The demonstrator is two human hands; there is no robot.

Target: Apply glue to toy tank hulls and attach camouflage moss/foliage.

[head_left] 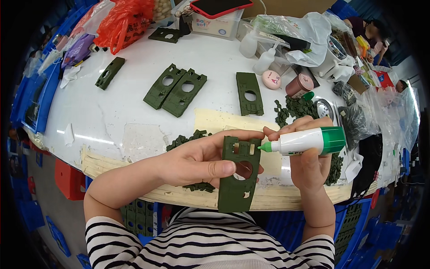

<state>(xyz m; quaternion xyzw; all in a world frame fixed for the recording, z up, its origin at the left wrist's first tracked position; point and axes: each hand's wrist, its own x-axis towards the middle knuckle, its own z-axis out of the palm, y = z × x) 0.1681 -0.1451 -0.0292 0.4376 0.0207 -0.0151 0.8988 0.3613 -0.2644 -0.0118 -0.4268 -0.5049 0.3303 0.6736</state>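
My left hand [204, 161] grips a dark green plastic model hull plate [237, 193], thumb on its face and fingers behind. The plate has a large round hole and smaller cutouts. My right hand [311, 168] is closed round a white glue bottle [298, 141] with a green base and green nozzle. The bottle lies sideways, its nozzle tip at the plate's upper right edge; whether it touches I cannot tell. Small green parts [190, 136] lie in a pile behind my left hand, and another pile [300, 107] sits beyond my right hand.
Several similar hull plates [248, 94] lie across the white table [134, 58]. Squeeze bottles [265, 60], a round pink tin [271, 79] and a brown jar [299, 86] stand at the right. A red plastic bag [125, 24] is far left; a phone [219, 6] rests on a box.
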